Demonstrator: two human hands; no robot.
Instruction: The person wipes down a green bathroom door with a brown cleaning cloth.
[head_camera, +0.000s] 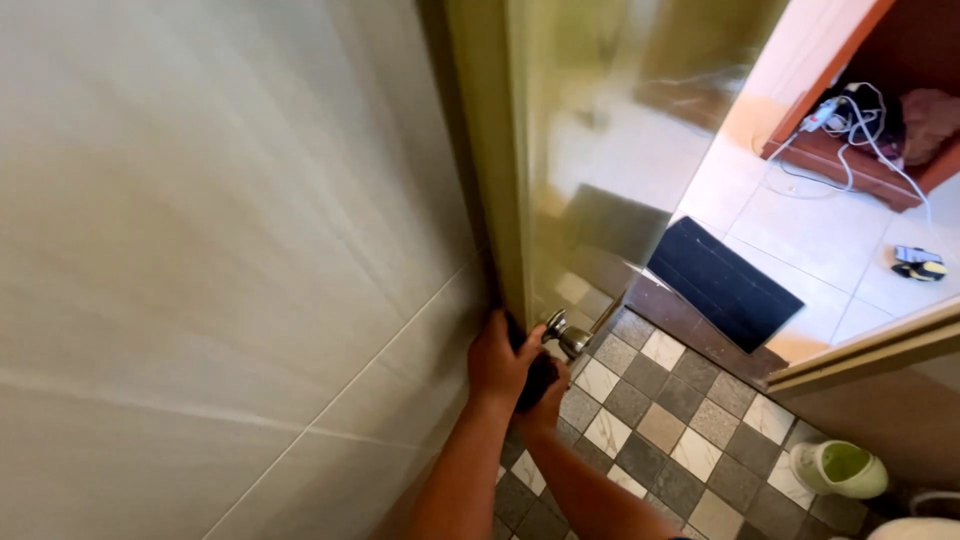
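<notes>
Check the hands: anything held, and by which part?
Both hands, left and right, grip a dark cloth against the door edge, just beside the metal knob. Which part of the cloth cannot be told.

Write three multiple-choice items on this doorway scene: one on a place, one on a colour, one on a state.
1. Where does the dark doormat lie?
A. beyond the threshold
B. on the checkered floor
C. against the wall

2. What colour is the door knob?
A. red
B. silver
C. black

3. How stands the door?
A. shut
B. off its hinges
C. open

A: the mat lies on the pale tiles outside.
B: the knob is shiny metal beside the left hand and right hand.
C: the next room shows past its edge.
</notes>
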